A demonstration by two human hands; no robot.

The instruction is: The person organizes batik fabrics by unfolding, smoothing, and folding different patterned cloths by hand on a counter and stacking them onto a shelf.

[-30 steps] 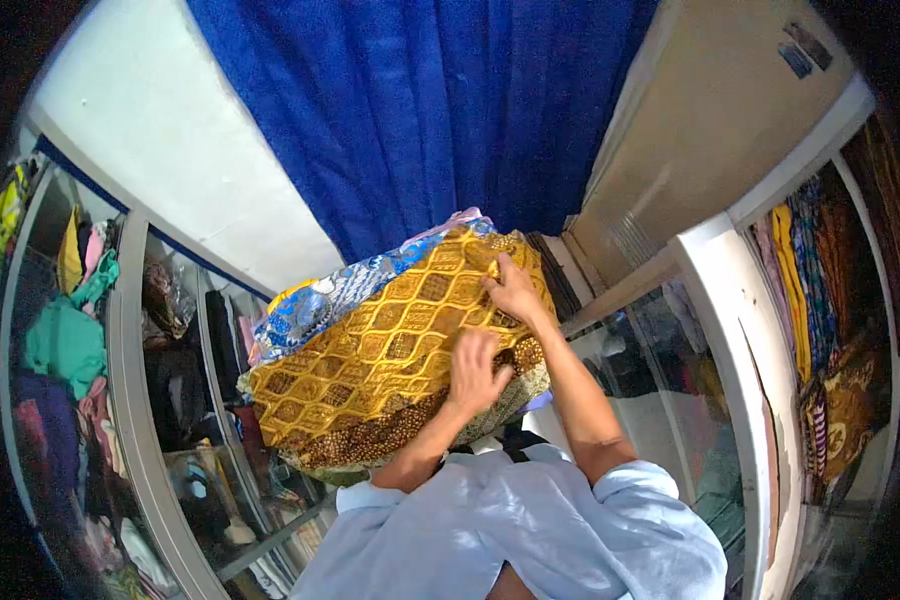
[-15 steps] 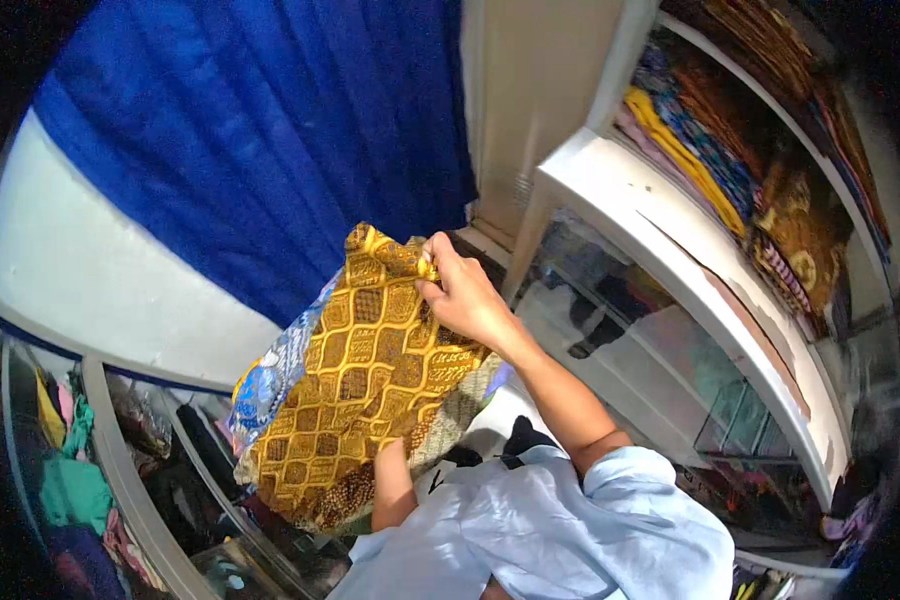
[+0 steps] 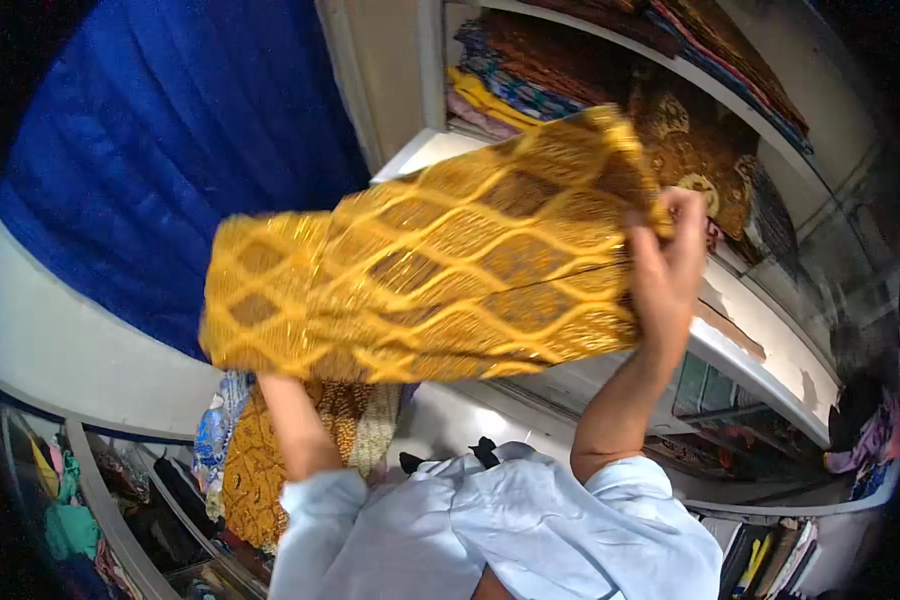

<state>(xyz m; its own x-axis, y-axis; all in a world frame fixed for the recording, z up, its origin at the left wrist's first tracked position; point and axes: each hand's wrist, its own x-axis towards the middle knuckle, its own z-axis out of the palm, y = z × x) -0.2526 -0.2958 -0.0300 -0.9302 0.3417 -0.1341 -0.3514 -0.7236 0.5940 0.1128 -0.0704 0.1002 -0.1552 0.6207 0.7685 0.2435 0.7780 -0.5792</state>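
A folded gold and brown batik cloth (image 3: 420, 270) with a wavy lattice pattern is stretched sideways between my hands, raised in front of me and slightly blurred. My right hand (image 3: 665, 265) grips its right edge, thumb and fingers closed on the fabric. At the lower left, my left hand (image 3: 280, 388) reaches up behind the cloth and supports that end; its fingers are hidden. Below the left forearm lie more patterned fabrics: a golden-brown batik piece (image 3: 253, 470) and a blue and white one (image 3: 212, 435).
On the right stands a white cabinet with a ledge (image 3: 770, 345) and an open shelf of folded fabrics (image 3: 530, 75). A blue curtain (image 3: 160, 170) hangs on the left. Glass-topped cases with clothes (image 3: 75, 520) stand at the lower left, and upright folded cloths (image 3: 770, 555) at the lower right.
The gold-patterned cloth has been lifted off the other fabrics and swung up to the right, towards the shelf. My left hand has come up under its left end. The view has turned right.
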